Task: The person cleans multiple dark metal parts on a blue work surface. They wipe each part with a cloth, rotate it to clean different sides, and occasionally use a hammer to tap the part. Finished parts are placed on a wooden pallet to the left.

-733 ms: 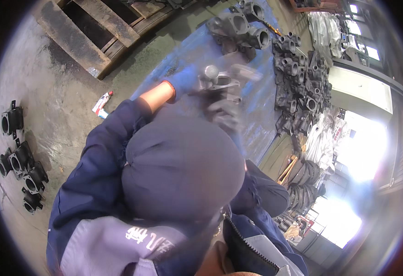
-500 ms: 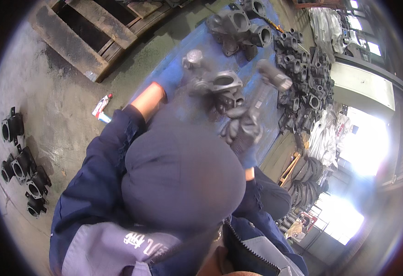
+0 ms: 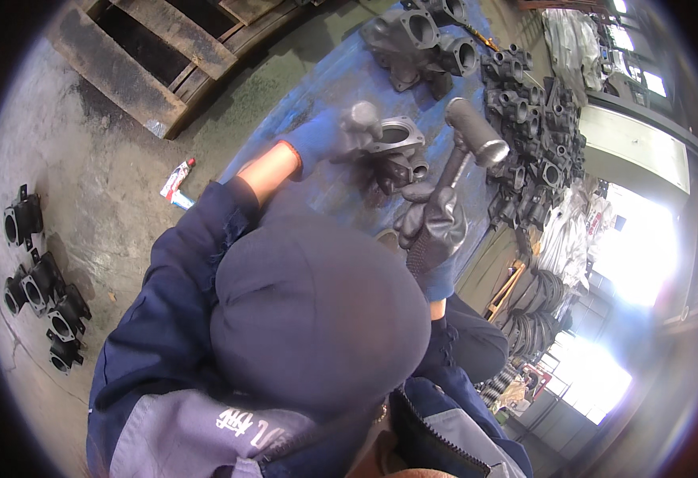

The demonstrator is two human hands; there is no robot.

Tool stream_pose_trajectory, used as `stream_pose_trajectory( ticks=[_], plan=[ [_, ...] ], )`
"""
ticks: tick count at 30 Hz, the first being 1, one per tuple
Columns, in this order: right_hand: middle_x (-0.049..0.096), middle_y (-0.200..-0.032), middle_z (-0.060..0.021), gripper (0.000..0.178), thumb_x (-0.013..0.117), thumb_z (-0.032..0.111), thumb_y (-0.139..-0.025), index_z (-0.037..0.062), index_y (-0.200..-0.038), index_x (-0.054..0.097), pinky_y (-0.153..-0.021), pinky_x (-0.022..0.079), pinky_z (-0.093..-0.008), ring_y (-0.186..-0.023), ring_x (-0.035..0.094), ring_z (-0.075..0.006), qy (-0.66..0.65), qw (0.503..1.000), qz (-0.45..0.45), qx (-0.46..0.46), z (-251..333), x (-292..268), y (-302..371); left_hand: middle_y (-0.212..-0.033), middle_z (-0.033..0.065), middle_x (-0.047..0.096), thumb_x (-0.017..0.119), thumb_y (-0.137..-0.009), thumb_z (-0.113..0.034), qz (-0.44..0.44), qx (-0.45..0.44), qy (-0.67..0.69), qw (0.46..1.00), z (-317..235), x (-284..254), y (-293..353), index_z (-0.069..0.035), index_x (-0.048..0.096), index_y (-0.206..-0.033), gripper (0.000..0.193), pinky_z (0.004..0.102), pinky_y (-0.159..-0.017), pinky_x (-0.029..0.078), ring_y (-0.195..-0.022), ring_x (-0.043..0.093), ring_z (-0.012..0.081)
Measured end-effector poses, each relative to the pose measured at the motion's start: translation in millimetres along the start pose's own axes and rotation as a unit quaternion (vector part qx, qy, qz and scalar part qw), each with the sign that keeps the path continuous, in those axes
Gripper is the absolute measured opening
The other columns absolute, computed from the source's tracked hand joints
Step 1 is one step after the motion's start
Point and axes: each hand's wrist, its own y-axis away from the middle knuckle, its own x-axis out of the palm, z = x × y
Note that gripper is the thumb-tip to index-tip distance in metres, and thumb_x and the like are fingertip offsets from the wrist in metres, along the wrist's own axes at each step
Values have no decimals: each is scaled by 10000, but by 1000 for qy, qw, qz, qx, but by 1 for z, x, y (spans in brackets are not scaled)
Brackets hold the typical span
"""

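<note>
My right hand, in a dark coated glove, is wrapped round the handle of a hammer, whose thick cylindrical metal head is raised over the blue work surface. To the left, my left hand wears a blue glove and is closed on a metal piece with a blunt light-grey end; its lower part is hidden and slightly blurred. Right beside it sits a dark grey metal casting, with a flanged round opening facing up and a smaller pipe end at its side.
More castings stand at the far end of the surface. A dense pile of castings lies along the right. Black castings sit on the floor at left. A wooden pallet lies at upper left, with a red-and-white tube below it.
My left hand has moved right with the metal piece, closer to the casting's opening. The hammer in my right hand has shifted slightly, its head now sharper and standing more upright.
</note>
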Motion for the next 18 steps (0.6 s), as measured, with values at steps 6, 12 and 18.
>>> stream_pose_trajectory(
  ticks=[6, 12, 18],
  plan=[
    [487, -572, -21, 548, 479, 519, -1026, -12, -1025, 615, -434, 410, -269, -456, 466, -115, 3, 996, 84, 17, 13, 16, -6, -986, 80, 699, 625, -902, -11, 3, 7, -142, 990, 20, -2, -9, -8, 673, -1068, 173, 291, -692, 541, -815, 638, 193],
    [568, -709, -36, 322, 449, 309, -1061, 13, -1109, 568, -505, 494, -291, -546, 539, -129, 230, 842, -68, -484, 154, 18, -14, -975, 133, 729, 659, -896, -129, 8, 31, -256, 966, 33, -4, -17, -72, 723, -1063, 187, 344, -729, 538, -846, 668, 238],
    [544, -673, -24, 382, 468, 365, -1046, 3, -1093, 580, -518, 490, -292, -523, 528, -133, 146, 944, 50, -293, 80, 25, 5, -928, 152, 720, 690, -878, -188, 10, 61, -282, 957, 28, -6, -12, -63, 706, -1102, 257, 405, -756, 535, -827, 674, 253]
  ],
)
